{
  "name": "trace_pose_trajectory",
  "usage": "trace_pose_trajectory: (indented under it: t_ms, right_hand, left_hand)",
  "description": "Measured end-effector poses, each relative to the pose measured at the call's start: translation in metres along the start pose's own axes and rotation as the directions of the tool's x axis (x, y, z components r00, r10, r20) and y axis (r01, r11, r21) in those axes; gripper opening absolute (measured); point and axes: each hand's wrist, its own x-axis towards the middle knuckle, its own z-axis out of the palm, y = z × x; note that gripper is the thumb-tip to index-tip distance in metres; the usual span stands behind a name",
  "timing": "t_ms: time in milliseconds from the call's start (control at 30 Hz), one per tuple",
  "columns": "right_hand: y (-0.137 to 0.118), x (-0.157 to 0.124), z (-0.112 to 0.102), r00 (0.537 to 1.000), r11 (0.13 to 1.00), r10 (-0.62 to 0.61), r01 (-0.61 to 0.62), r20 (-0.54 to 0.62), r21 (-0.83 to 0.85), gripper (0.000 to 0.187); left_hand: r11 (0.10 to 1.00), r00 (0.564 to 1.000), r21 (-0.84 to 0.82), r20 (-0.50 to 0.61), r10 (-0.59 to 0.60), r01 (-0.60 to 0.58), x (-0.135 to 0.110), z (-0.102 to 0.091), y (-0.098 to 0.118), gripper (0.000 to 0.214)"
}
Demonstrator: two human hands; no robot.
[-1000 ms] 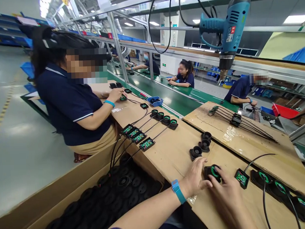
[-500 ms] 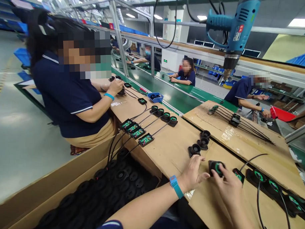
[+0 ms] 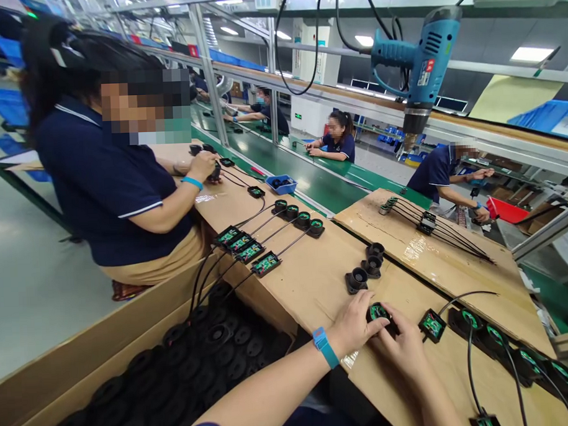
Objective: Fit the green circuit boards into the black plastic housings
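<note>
Between my two hands is a black round housing with a green circuit ring (image 3: 377, 310) inside it. My left hand (image 3: 355, 322) grips its left side, thumb across the near edge. On the other side my right hand (image 3: 403, 339) holds it, fingers closed round the rim. Just right of my right hand lies a small black box with an open green circuit board (image 3: 432, 324), a cable running from it. Beyond my left hand stand several empty black housings (image 3: 358, 279) in a short row. A row of housings with green rings (image 3: 494, 335) and cables stretches to the right.
A carton of black round parts (image 3: 191, 365) stands at my left. Further along the cardboard-covered bench (image 3: 305, 280) lie cabled circuit boxes (image 3: 266, 263). A co-worker (image 3: 109, 163) sits to the left. A blue heat gun (image 3: 430, 65) hangs overhead at the right.
The housing has moved left from near the circuit box, carried by my right hand. My left hand, open beside it before, has closed on it. The whole view has shifted slightly.
</note>
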Motion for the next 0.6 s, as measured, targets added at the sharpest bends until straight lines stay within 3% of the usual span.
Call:
trace_pose_trajectory:
  t_ms: [133,300,467,600]
  right_hand:
    - [-0.008,0.004,-0.036,0.985,0.987,0.124,-0.135,0.123,0.084,0.045]
    - [0.001,0.000,-0.066,0.910,0.974,0.206,-0.227,0.359,0.016,0.039]
    - [-0.003,-0.006,-0.056,0.866,0.976,0.188,-0.219,0.464,0.013,0.034]
    - [-0.020,-0.013,-0.030,0.864,0.995,0.097,-0.099,0.493,-0.024,0.023]
  left_hand:
    - [0.997,0.996,0.020,0.038,0.075,-0.075,-0.001,-0.002,0.003,0.073]
    - [0.977,0.992,0.174,0.033,0.121,-0.125,-0.002,0.004,0.002,0.066]
    - [0.955,0.990,0.260,0.056,0.133,-0.143,-0.003,0.008,-0.006,0.043]
    - [0.945,0.993,0.305,0.040,0.115,-0.121,-0.004,0.006,-0.008,0.043]
